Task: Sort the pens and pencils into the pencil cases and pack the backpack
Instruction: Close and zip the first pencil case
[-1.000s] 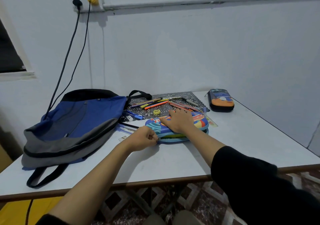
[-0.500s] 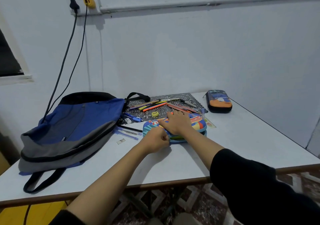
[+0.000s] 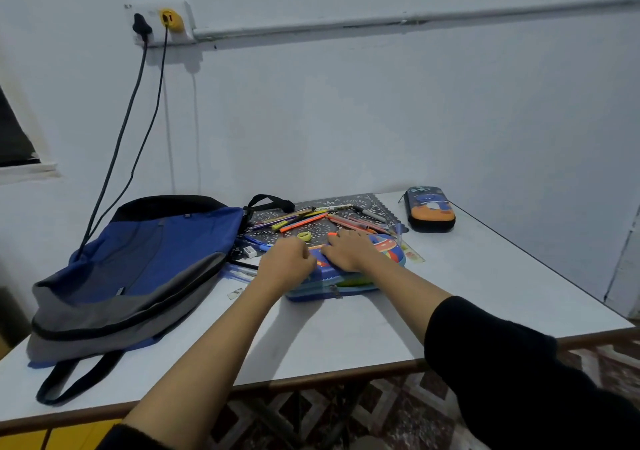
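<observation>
Colourful hard-shell pencil case (image 3: 388, 251), rounded, long axis left-right, right hand (image 3: 349, 250) flat atop it, left hand (image 3: 287, 266) curled at its left end (grip hidden).

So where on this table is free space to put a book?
Free: the near strip of table in front of the colourful pencil case, and the right side between it and the dark pencil case. Crowded: the mat of pens and the gap beside the backpack.
</observation>
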